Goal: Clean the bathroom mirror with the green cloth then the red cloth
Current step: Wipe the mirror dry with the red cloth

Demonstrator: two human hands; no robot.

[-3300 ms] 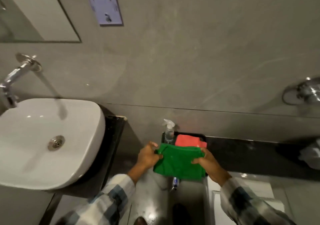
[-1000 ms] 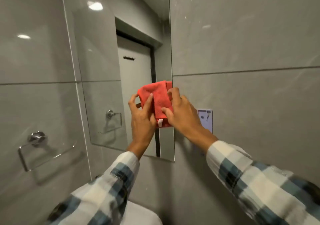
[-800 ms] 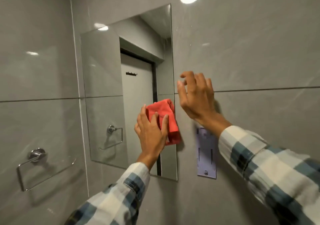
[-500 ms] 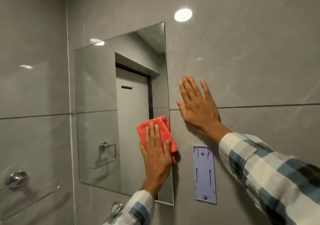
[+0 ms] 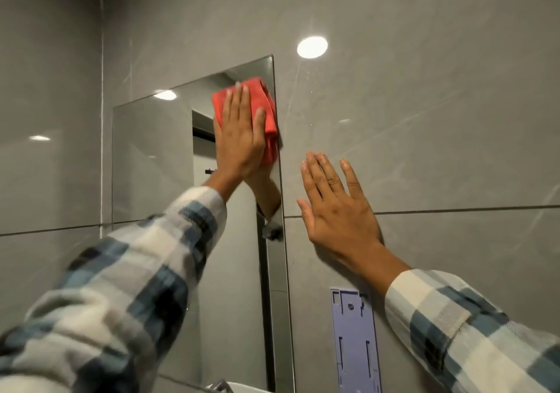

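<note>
The red cloth (image 5: 266,110) is pressed flat against the upper right corner of the frameless wall mirror (image 5: 151,162). My left hand (image 5: 241,132) lies on top of it with fingers stretched upward, holding it to the glass. My right hand (image 5: 336,210) rests flat and spread on the grey wall tile just right of the mirror's edge, holding nothing. The green cloth is out of view.
A lilac plastic wall bracket (image 5: 354,338) is fixed to the tile below my right hand. A bright light reflection (image 5: 312,47) shows on the wall above. A bit of the white basin (image 5: 242,388) peeks in at the bottom edge.
My left hand slid the red cloth from the mirror's lower right up to its top right corner. My right hand let go of the cloth and stays flat on the wall.
</note>
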